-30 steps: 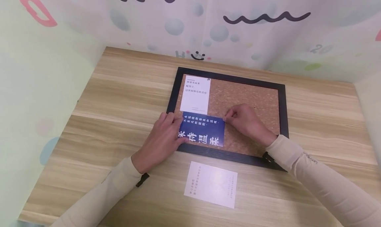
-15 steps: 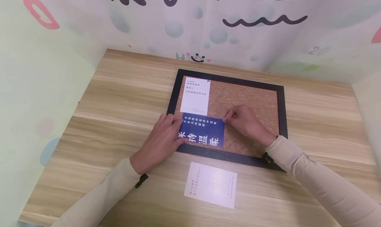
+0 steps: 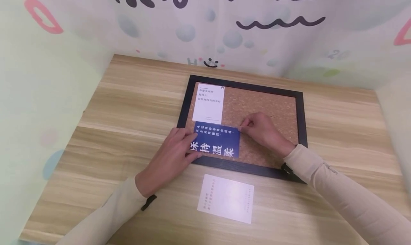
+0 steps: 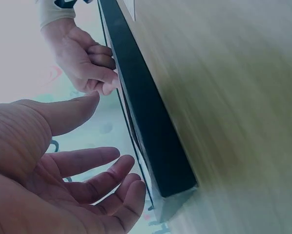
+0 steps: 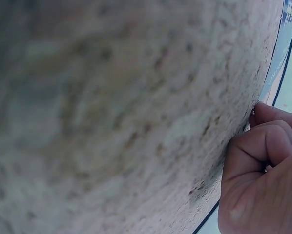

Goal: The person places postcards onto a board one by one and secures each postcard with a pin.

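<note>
A blue card (image 3: 216, 139) with white lettering lies on the lower left of a black-framed cork board (image 3: 266, 106). At its left side is my left hand (image 3: 168, 156), fingers at the card's edge and thumb over the front frame. In the left wrist view those fingers are loosely bent and the thumb stands apart. My right hand (image 3: 261, 131) pinches a tiny pin-like item at the card's upper right corner. The right wrist view shows the thumb and fingertip (image 5: 263, 111) together against the cork; the item is mostly hidden. Above the blue card is a white card (image 3: 208, 104) with a round pin (image 3: 222, 87) in its corner.
Another white card (image 3: 226, 198) lies on the wooden table (image 3: 135, 102) in front of the board, shiny with reflected light. A printed wall (image 3: 160, 27) rises behind the table, and pale walls flank it.
The left hand has drawn back slightly toward the person, uncovering more of the first large character on the blue card. The right hand stays at the card's corner. The head view has shifted a little.
</note>
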Action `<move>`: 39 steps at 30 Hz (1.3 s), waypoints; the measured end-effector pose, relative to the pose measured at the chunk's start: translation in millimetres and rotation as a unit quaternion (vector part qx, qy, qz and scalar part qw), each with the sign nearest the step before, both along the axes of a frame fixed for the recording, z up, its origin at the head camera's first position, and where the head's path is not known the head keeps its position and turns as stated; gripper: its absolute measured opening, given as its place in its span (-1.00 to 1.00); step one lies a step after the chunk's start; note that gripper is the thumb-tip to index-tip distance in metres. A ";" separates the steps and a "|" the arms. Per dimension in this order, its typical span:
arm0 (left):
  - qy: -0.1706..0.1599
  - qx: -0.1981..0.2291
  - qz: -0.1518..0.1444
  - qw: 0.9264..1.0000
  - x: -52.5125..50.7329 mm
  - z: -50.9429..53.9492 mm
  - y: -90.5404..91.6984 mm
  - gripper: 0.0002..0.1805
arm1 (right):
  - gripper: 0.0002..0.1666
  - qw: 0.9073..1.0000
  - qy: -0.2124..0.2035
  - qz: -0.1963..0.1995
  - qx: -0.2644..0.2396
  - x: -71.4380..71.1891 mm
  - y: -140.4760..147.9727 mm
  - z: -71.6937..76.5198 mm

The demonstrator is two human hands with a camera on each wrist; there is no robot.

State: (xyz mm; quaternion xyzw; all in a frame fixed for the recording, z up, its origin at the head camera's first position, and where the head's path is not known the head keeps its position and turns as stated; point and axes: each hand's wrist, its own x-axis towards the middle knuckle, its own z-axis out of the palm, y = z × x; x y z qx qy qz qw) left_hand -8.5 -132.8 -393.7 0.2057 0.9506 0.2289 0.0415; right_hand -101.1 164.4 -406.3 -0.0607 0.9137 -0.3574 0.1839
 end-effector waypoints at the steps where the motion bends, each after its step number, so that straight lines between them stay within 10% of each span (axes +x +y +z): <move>1: 0.003 0.005 -0.002 1.000 1.2 0.4 0.4 -0.31 | -0.79 1.000 0.001 0.001 0.000 -0.3 -0.1 -0.3; 23: -0.004 0.023 -0.067 0.997 32.7 9.9 12.9 -0.49 | -0.80 1.000 -0.010 -0.010 0.001 -1.6 -0.5 -0.7; 39: -0.011 -0.065 -0.111 0.992 57.6 -1.3 25.5 -0.43 | -0.80 1.000 -0.006 -0.010 0.004 -0.6 -1.1 1.1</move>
